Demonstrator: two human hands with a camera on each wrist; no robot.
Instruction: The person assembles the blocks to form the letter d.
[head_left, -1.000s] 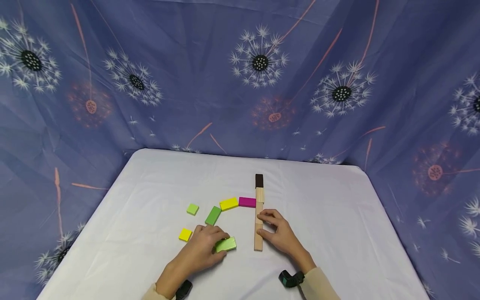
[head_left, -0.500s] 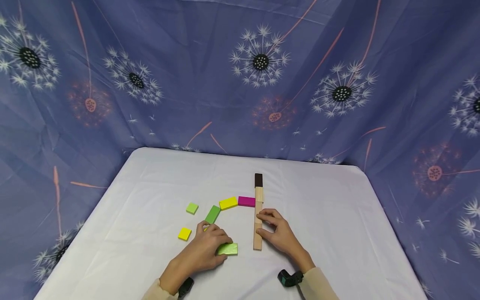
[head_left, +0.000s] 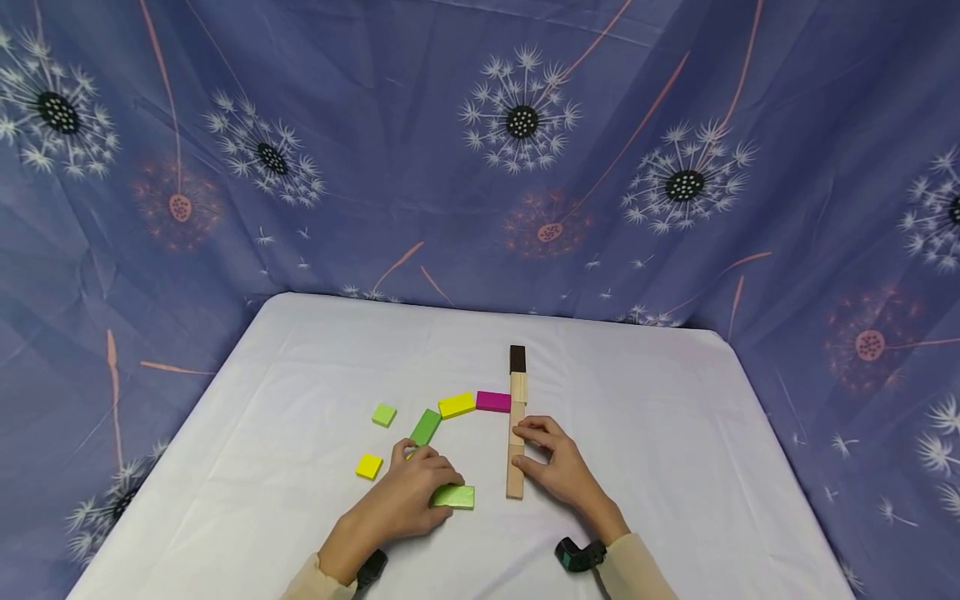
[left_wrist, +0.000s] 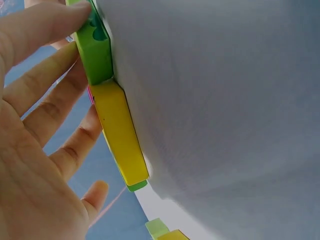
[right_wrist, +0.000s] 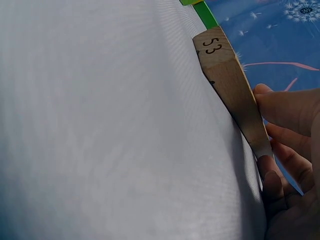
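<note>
My left hand (head_left: pixel 412 492) pinches a light green block (head_left: pixel 459 497) between thumb and fingers, flat on the white cloth. Under its other fingers a yellow block (left_wrist: pixel 120 132) meets the green one end to end, mostly hidden in the head view. Beyond it a green block (head_left: pixel 426 427), a yellow block (head_left: pixel 457 406) and a magenta block (head_left: pixel 492 402) curve toward a straight column of plain wooden blocks (head_left: pixel 516 467). My right hand (head_left: pixel 557 467) touches the column's right side with thumb and fingertips. One wooden block (right_wrist: pixel 227 75) shows the number 53 on its end.
A dark block (head_left: pixel 517 359) tops the column at its far end. Left of the curve lie a small light green block (head_left: pixel 384 415) and a small yellow block (head_left: pixel 369 467). A blue dandelion-print curtain (head_left: pixel 390 192) hangs behind the white-covered table (head_left: pixel 637 375).
Early on, the light green block turned from slanting to nearly level and shifted slightly nearer, with my left hand on it. Since then it has barely moved. My right hand stays at the column.
</note>
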